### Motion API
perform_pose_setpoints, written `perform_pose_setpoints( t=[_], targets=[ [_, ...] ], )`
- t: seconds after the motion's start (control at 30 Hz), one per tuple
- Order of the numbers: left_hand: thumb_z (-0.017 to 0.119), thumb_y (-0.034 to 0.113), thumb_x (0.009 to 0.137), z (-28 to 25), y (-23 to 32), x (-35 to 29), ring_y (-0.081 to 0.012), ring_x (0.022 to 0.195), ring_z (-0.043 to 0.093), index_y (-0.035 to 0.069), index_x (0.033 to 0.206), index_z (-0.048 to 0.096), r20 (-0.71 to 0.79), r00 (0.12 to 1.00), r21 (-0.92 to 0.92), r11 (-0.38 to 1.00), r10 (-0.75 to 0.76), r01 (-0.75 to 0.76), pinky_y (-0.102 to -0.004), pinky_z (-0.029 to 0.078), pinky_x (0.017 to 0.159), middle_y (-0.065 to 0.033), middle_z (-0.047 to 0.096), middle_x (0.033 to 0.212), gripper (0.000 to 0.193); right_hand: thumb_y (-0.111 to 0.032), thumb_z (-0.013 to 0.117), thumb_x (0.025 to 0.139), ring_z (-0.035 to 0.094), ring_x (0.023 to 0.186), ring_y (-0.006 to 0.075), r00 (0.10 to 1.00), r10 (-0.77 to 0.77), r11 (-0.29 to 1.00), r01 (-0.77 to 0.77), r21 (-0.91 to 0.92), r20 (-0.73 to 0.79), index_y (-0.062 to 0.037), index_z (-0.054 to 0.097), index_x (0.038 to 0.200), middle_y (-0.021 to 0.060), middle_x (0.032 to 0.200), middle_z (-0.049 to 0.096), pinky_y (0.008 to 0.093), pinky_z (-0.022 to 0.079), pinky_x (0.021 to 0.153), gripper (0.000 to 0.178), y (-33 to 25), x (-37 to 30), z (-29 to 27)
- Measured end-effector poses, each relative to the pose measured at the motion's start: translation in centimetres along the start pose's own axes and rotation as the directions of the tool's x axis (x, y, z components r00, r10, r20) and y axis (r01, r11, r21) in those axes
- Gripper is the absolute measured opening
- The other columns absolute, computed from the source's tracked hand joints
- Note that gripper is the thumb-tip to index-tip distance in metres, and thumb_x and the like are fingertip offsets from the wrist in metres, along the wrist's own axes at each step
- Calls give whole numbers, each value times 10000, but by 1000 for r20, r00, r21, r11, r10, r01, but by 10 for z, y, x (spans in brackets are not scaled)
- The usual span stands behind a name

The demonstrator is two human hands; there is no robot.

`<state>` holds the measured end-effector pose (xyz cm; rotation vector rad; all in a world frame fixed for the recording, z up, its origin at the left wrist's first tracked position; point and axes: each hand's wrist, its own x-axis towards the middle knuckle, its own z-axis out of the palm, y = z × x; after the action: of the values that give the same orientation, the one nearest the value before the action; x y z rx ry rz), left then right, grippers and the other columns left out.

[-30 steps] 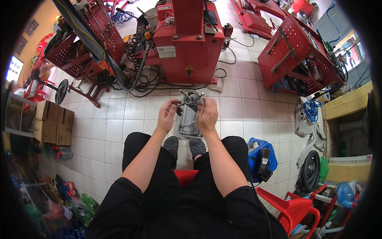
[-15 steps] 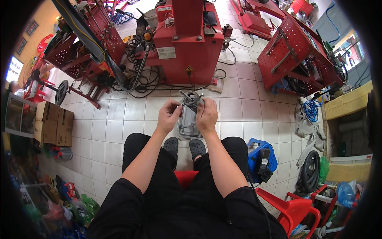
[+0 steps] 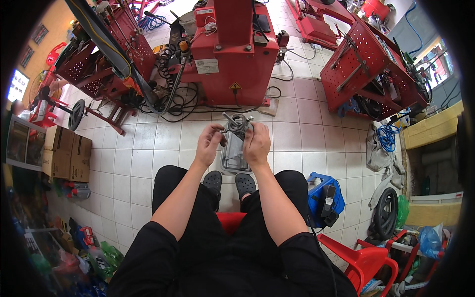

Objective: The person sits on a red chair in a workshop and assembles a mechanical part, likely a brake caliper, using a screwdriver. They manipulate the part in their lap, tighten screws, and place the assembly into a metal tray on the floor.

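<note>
A grey metal mechanical part (image 3: pixel 238 123) with a round ring and a short rod is held up in front of my knees; its exact kind is unclear. My right hand (image 3: pixel 257 142) is closed round its right side. At the part's left edge, my left hand (image 3: pixel 210 142) has its fingers curled in and its thumb close to them. Whatever small piece is between those fingers is too small to make out. Below both hands, a clear plastic tray (image 3: pixel 223 166) stands on the floor, partly hidden, with greyish contents.
A red machine (image 3: pixel 232 74) stands ahead, with black cables (image 3: pixel 183 106) at its base. Red perforated tool carts (image 3: pixel 341 74) flank it. Cardboard boxes (image 3: pixel 62 153) are at left. A blue bag (image 3: pixel 335 200) and a red plastic chair (image 3: pixel 361 257) are at right.
My left fingers have shifted slightly and spread a little at the part's left edge. My right hand and the metal part have stayed nearly still.
</note>
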<state>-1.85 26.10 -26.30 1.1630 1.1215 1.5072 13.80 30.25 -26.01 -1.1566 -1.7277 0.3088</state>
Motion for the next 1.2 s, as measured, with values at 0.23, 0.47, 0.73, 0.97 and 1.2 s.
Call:
perform_pose_setpoints(
  t=[0.23,0.47,0.73,0.97,1.2],
  targets=[
    [539,134,924,-4,-4,1,-98,660,529,4,904,535,32,999,-30,999,-29,30,-231,442,639,-24,550,740,132,-157,503,868,516,817,371,1000,-14,1000,14,-8,-12,1,532,920,165,839,554,447,422,692,168,-1,1,0],
    [498,137,936,1,-7,2,-95,656,534,1,932,527,43,999,-37,999,-18,20,-236,443,646,-34,568,779,139,-167,501,874,515,816,369,1000,-9,1000,9,-7,-10,1,531,917,161,839,553,447,420,686,176,-1,1,0],
    [508,226,943,10,1,1,-96,654,553,39,879,538,-67,998,-92,996,-11,4,-218,392,574,-48,597,732,200,-168,497,876,511,810,371,1000,-24,1000,24,-5,-4,5,528,919,163,842,550,448,417,687,181,-1,1,0],
    [510,249,924,-21,-20,2,-124,681,576,49,994,502,81,990,-77,989,-119,125,-223,401,575,-70,586,876,212,-170,504,866,510,810,365,994,-105,994,105,-14,-8,-2,526,930,160,851,551,443,417,685,181,-1,3,-1],
    [584,95,864,9,11,-5,-110,734,585,38,1042,495,42,996,-331,940,-77,87,-215,446,633,-42,560,902,208,-184,519,864,514,823,365,993,-119,993,119,-11,7,-15,527,952,153,880,555,446,416,691,190,-3,5,-10]
  ],
)
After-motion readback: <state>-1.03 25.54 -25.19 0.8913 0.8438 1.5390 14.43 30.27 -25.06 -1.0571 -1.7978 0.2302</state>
